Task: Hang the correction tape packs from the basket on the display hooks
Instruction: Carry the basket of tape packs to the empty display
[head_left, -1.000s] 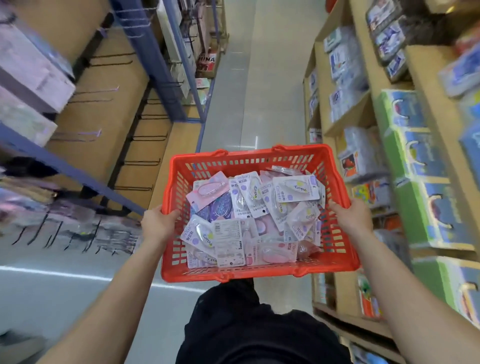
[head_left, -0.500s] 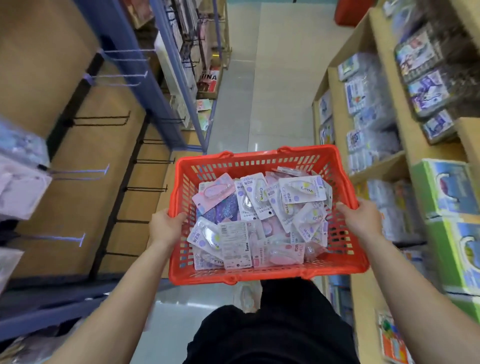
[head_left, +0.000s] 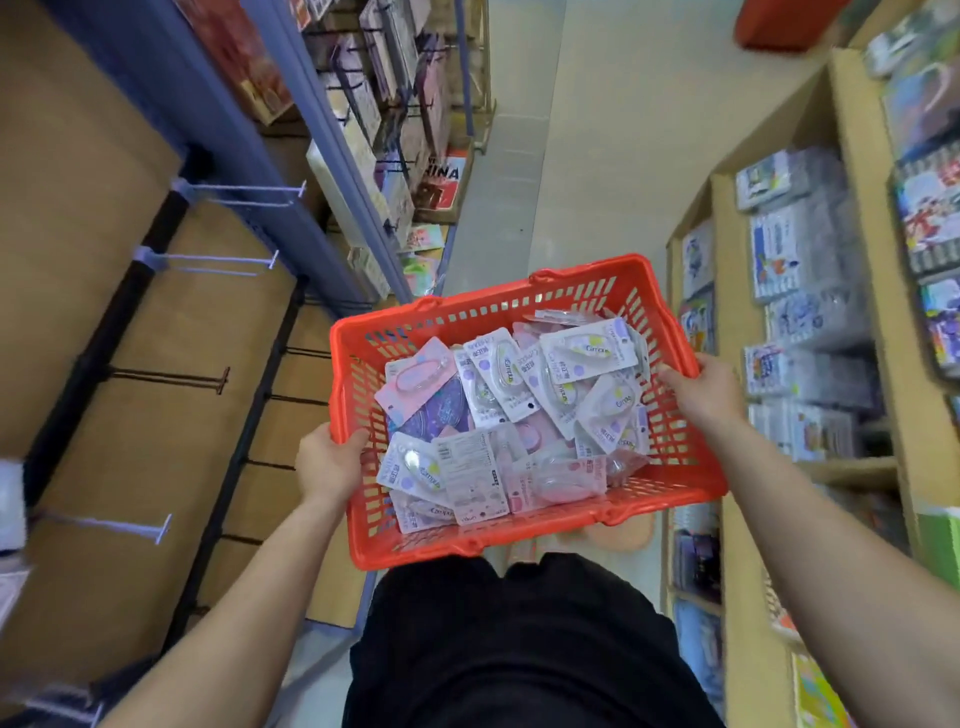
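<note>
Hooks (head_left: 223, 258) jut bare from the brown panel (head_left: 104, 322) on the left, evidently pegs waiting for stock. Just right of them the left hand (head_left: 326, 464) clasps the near-left rim of the red basket (head_left: 524, 304), thumb over the edge and the other fingers hidden below, taking half the load. Correction tape packs (head_left: 511, 410) lie heaped loose inside, none hung yet. The right hand (head_left: 702, 391) grasps the far-right rim, fingers curled over it, balancing the other side. Further right, filled shelves (head_left: 810, 291) line the aisle. One hand will likely need freeing before hanging can start.
</note>
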